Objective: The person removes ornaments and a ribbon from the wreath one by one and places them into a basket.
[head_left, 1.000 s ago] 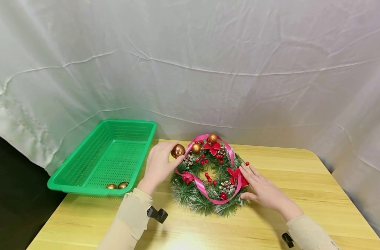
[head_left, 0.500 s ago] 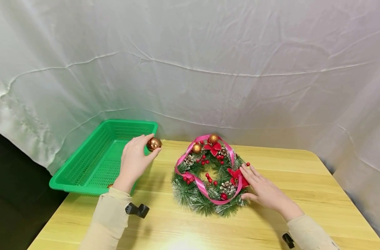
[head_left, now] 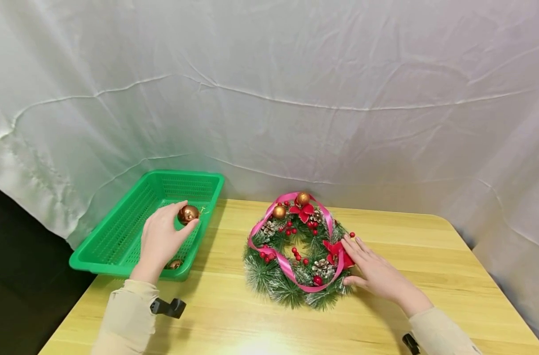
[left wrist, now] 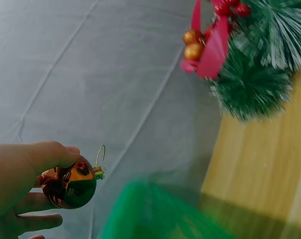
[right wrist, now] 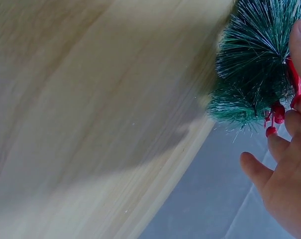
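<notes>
Over the green basket (head_left: pixel 89 241), my left hand (head_left: pixel 163 236) pinches a shiny copper Christmas ball (head_left: pixel 188 214) between thumb and fingers. In the left wrist view the bauble (left wrist: pixel 73 186) shows its gold cap and hanging loop. My right hand (head_left: pixel 380 273) rests, fingers straight, on the right side of a Christmas wreath (head_left: pixel 269 273), beside a red poinsettia flower (head_left: pixel 333 251). Pink ribbon (head_left: pixel 287 266), pine cones, red berries and two gold balls (head_left: pixel 279 211) sit on the wreath. In the right wrist view green needles (right wrist: pixel 254 45) lie near the fingers.
Another copper ball (head_left: pixel 174 264) lies in the basket's near corner, partly hidden. The basket stands at the left of the wooden table (head_left: pixel 407 236). A grey cloth (head_left: pixel 269 98) hangs behind the table's back edge.
My left hand has carried the copper ball leftward from the wreath's left side to over the basket. The right hand has stayed on the wreath.
</notes>
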A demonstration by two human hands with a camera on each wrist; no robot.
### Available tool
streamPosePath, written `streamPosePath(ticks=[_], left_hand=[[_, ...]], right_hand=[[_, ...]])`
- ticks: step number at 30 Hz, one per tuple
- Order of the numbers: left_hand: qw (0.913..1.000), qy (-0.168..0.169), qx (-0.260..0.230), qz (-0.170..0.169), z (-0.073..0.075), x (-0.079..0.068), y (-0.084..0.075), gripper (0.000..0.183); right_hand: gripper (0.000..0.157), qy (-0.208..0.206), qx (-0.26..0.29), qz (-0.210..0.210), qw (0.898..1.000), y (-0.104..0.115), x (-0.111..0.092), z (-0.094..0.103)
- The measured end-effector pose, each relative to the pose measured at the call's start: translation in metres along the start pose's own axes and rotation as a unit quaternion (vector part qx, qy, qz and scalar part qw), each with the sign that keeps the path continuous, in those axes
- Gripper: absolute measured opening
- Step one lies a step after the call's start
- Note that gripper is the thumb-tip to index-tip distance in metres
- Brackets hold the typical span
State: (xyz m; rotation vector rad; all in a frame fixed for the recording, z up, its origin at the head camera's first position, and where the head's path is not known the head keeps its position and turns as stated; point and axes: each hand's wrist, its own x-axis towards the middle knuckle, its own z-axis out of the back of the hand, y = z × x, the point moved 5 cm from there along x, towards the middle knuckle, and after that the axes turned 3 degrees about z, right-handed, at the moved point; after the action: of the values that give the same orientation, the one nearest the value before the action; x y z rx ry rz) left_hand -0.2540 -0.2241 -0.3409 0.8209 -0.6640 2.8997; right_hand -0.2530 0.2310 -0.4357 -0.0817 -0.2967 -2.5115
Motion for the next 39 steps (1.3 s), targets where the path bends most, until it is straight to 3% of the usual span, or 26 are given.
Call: streamPosePath(ticks=[13, 28, 39], left_hand=[[0.9977, 0.055, 0.022, 0.033, -0.012, -0.01, 0.033, 0.054], [0.9927, 0.104, 0.04, 0.046, -0.031, -0.008, 0.048, 0.055], [0.9794, 0.186, 0.04, 0.068, -0.041, -0.01, 0.055, 0.057]], right_hand=[[0.09, 0.007, 0.001, -0.003, 1.0, -0.001, 0.0, -0.003], [0.09, 0.011, 0.001, -0.006, 1.0, -0.001, 0.0, -0.002], [0.09, 0.009, 0.004, -0.004, 1.0, -0.001, 0.0, -0.002]])
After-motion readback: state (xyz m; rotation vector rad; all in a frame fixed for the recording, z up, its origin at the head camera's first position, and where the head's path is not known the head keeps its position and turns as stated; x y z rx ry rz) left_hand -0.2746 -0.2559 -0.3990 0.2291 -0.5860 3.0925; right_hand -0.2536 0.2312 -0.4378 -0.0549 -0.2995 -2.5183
